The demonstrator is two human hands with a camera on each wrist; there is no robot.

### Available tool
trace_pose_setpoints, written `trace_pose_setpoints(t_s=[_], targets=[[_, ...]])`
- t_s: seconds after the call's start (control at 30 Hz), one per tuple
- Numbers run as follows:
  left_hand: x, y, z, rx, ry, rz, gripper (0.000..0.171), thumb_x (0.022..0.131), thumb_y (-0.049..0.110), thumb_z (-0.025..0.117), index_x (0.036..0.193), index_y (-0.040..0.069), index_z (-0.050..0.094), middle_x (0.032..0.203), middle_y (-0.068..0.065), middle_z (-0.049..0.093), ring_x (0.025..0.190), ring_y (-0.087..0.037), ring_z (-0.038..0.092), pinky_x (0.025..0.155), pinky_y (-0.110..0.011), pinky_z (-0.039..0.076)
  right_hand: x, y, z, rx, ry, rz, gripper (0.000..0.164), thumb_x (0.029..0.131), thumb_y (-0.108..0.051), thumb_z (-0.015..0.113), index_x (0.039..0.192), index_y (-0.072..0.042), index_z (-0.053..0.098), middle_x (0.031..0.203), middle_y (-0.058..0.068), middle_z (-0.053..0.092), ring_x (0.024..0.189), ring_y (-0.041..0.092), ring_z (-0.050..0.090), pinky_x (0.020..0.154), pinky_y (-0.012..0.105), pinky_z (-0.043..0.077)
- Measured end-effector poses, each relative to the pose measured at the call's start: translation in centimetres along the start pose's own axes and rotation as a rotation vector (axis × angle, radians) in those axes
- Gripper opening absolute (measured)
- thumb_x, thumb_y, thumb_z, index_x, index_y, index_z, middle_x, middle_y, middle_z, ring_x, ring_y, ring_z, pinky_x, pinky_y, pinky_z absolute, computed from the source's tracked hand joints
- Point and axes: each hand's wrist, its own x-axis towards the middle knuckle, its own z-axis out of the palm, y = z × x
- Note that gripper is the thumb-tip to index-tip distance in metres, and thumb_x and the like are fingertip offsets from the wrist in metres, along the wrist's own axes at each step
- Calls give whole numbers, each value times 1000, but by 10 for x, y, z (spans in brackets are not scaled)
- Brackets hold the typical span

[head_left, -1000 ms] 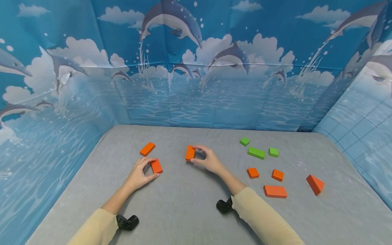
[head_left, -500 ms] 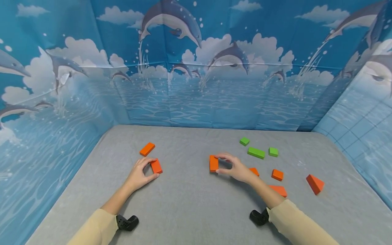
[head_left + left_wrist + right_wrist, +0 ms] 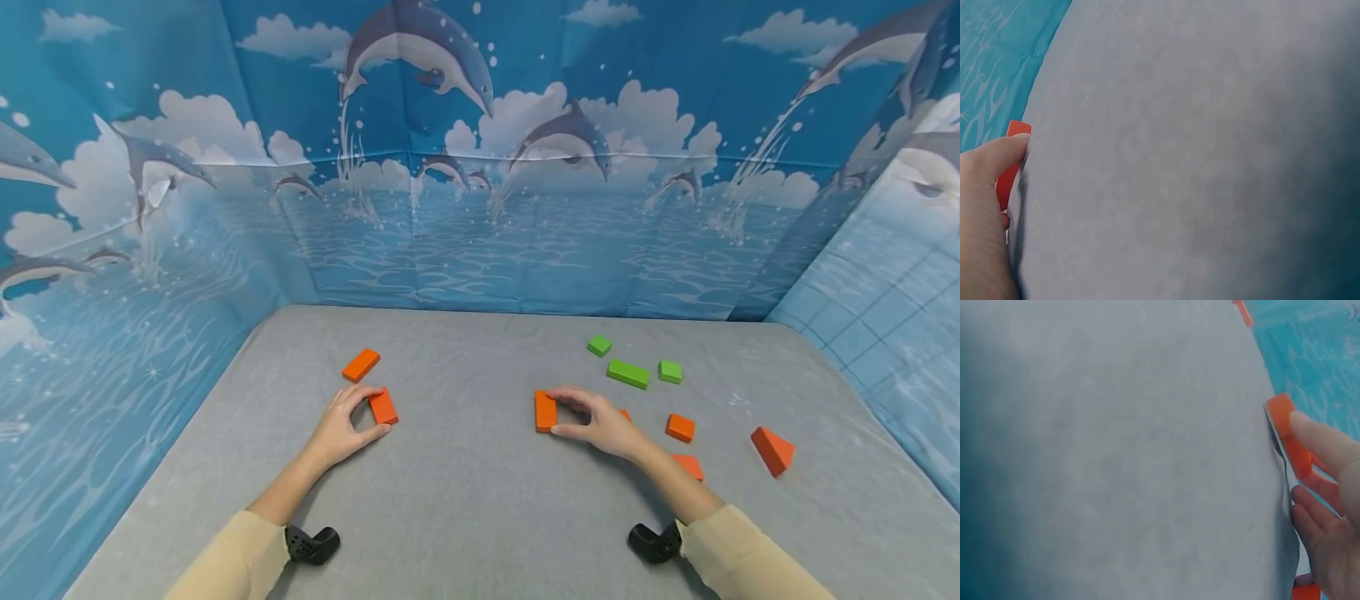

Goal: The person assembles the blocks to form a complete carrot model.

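My left hand point(image 3: 342, 427) holds a red-orange rectangular block point(image 3: 384, 407) by its two ends, thumb at the near end and fingers at the far end. In the left wrist view the thumb lies against that red block point(image 3: 1005, 185). Over on the right, my right hand point(image 3: 600, 421) pinches an orange rectangular block point(image 3: 545, 412) the same way. The right wrist view has this orange block point(image 3: 1281, 414) between thumb and fingers, low at the grey cloth. A second orange block point(image 3: 362, 365) lies just beyond the left hand.
Behind the right hand lie green blocks, among them a long one point(image 3: 627, 374) and a small one point(image 3: 670, 372). A small orange block point(image 3: 680, 428), a partly covered red-orange block point(image 3: 690, 467) and a red triangular block point(image 3: 773, 452) lie farther right. A dolphin-print curtain point(image 3: 480, 242) borders the grey table point(image 3: 465, 500).
My right hand has carried its orange block to the right and toward me, its forearm now covering parts of two orange blocks. The left hand has stayed put on its block.
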Motion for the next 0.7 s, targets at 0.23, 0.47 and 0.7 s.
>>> trace_pose_setpoints(t_s=[0.23, 0.47, 0.7], targets=[[1, 0, -1, 2, -36, -48, 55, 71, 20, 78, 119, 4, 57, 121, -14, 55, 118, -35, 41, 95, -56, 30, -2, 3, -4, -34, -49, 58, 52, 81, -16, 70, 127, 1, 50, 129, 18, 50, 118, 33, 47, 96, 45, 36], [3, 5, -3, 6, -29, -34, 54, 69, 20, 79, 117, 5, 59, 118, -14, 56, 115, -34, 44, 93, -56, 33, -2, 3, -7, -9, -83, 71, 54, 81, -21, 69, 128, 0, 50, 130, 18, 49, 120, 34, 45, 97, 46, 35], [27, 33, 5, -41, -143, -22, 53, 72, 27, 78, 119, 12, 59, 123, -11, 54, 115, -29, 44, 92, -54, 35, -3, 4, -7, -1, -86, 86, 55, 82, -21, 69, 129, -1, 49, 131, 19, 47, 122, 34, 43, 98, 46, 34]])
